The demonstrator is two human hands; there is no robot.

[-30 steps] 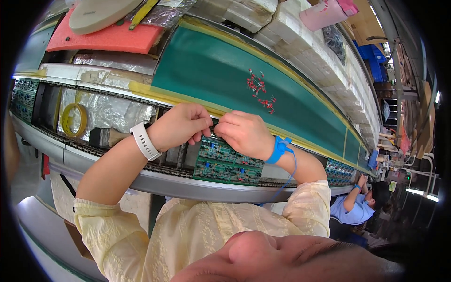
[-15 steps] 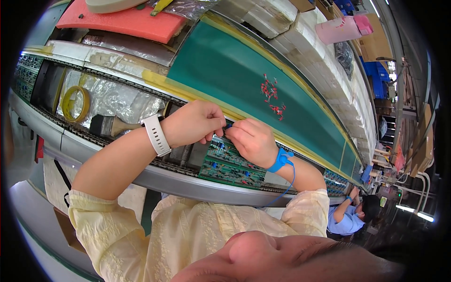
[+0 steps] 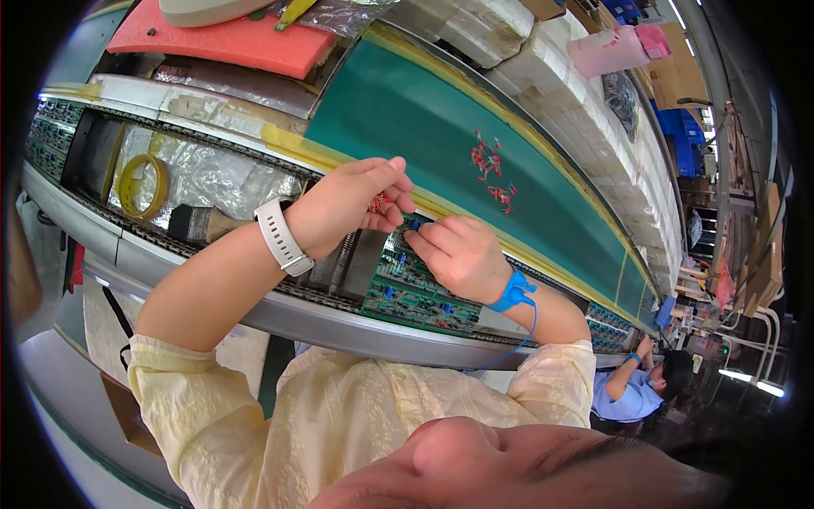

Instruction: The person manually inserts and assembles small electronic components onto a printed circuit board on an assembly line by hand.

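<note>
From my remote seat I see a yellow tape ring [image 3: 142, 184] and a brush [image 3: 197, 225] lying far left in the conveyor channel. My left hand [image 3: 352, 206], with a white watch at the wrist, is curled around a few small red components [image 3: 377, 202]. Just right of it, below both hands, lies the green circuit board [image 3: 415, 293]. My right hand [image 3: 462, 254] pinches something blue against the board's upper edge. More red components [image 3: 487, 161] lie scattered on the green belt [image 3: 407, 110] beyond.

Bright, even overhead light; sharp centre, strong fisheye bending, dark rim.
</note>
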